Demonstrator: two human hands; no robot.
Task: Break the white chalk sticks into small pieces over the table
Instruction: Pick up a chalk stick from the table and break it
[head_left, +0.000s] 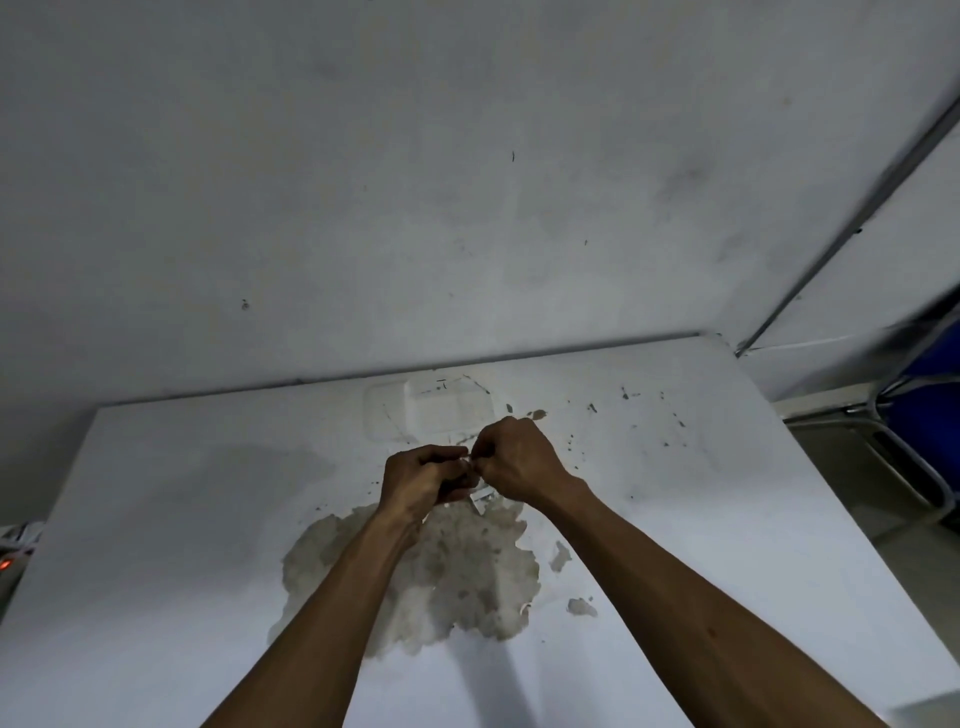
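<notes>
At the far left edge, beside the worktop (156, 519), a small orange light (5, 564) glows on something too blurred to make out. The white worktop stands against a scuffed white wall (363, 182). Near its middle is a large worn patch (467, 582) where the white surface has flaked off to a rough beige. The left forearm crosses this patch, and the left hand (421, 480) is raised just past its far edge, fingers curled in with the thumb side turned to the right. It meets the right hand (514, 460), which is also curled tight, knuckles up. Between the fingertips of both hands shows a small sliver of white chalk (466, 458), pinched from either side and held above the worktop; most of it is hidden by the fingers. Right under the hands, at the patch's far edge, lie a few white pieces (477, 503), partly covered by the hands. Behind the hands a faint rectangular outline (431, 410) marks the worktop near the wall. Dark specks (670, 421) dot the surface further right. Beyond the worktop's right edge stands a blue chair (924, 415) with a metal frame, and a thin pipe (857, 223) slants up the wall above it.
</notes>
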